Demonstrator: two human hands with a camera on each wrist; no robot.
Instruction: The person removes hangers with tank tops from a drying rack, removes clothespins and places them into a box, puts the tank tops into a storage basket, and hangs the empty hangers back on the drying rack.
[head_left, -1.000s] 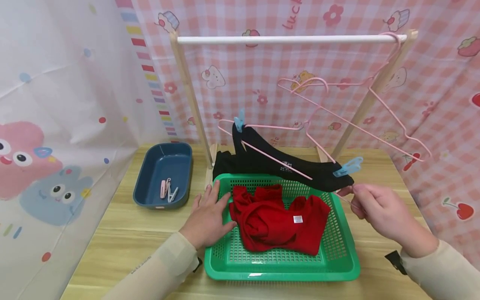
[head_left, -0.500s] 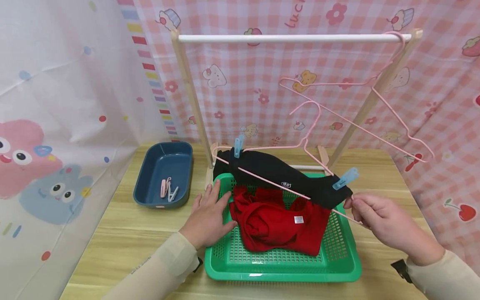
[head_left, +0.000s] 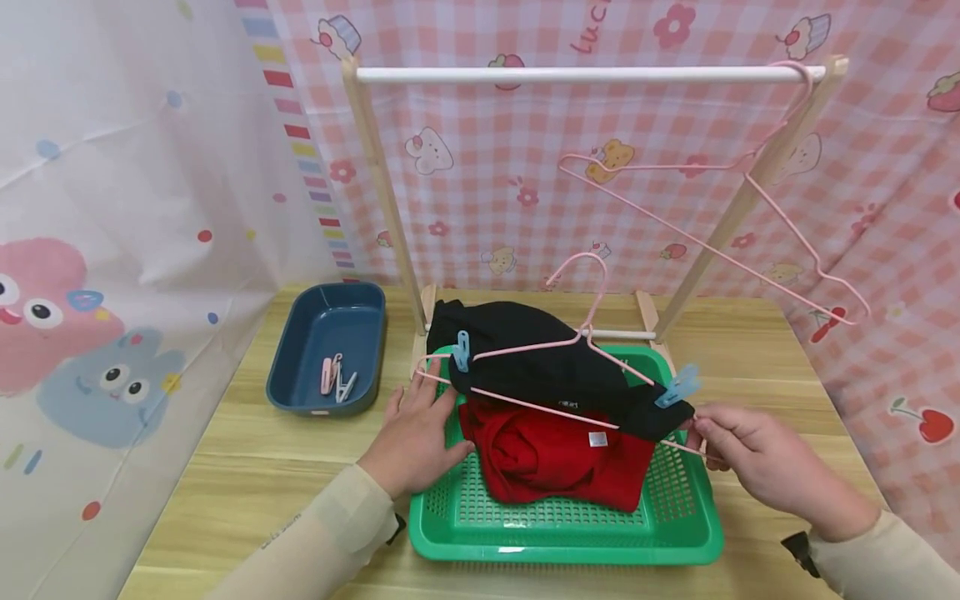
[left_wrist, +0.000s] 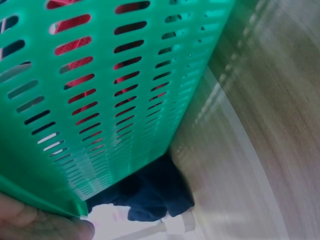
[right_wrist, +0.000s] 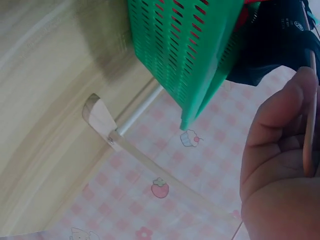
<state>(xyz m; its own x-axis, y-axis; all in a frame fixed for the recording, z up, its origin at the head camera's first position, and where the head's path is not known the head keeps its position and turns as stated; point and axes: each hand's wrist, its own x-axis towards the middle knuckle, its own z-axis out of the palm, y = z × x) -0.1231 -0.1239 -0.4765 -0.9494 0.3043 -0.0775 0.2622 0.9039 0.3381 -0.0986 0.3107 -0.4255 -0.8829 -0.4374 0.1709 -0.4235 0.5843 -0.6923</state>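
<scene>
My right hand [head_left: 765,458] pinches the right end of a pink hanger [head_left: 525,404]. A black garment [head_left: 517,333] is fastened to that hanger by one blue clothespin [head_left: 462,352] on the left and another blue clothespin [head_left: 678,387] on the right. The hanger is tilted over the back of a green basket [head_left: 570,546], its hook pointing up. Inside the basket lies a red garment [head_left: 547,467] with a white tag. My left hand [head_left: 416,437] rests on the basket's left rim, fingers spread. In the right wrist view, thumb and fingers close round the hanger wire [right_wrist: 311,130].
Behind the basket stands a rack with a white bar [head_left: 570,76] and wooden posts. A bare pink hanger [head_left: 675,225] hangs at the bar's right end. A blue tray [head_left: 326,346] on the left holds several clothespins. Patterned curtains surround the wooden table [head_left: 277,500].
The hanger with the black garment has come down and toward me, now lying lower over the basket and the red garment. My left hand has stayed on the rim.
</scene>
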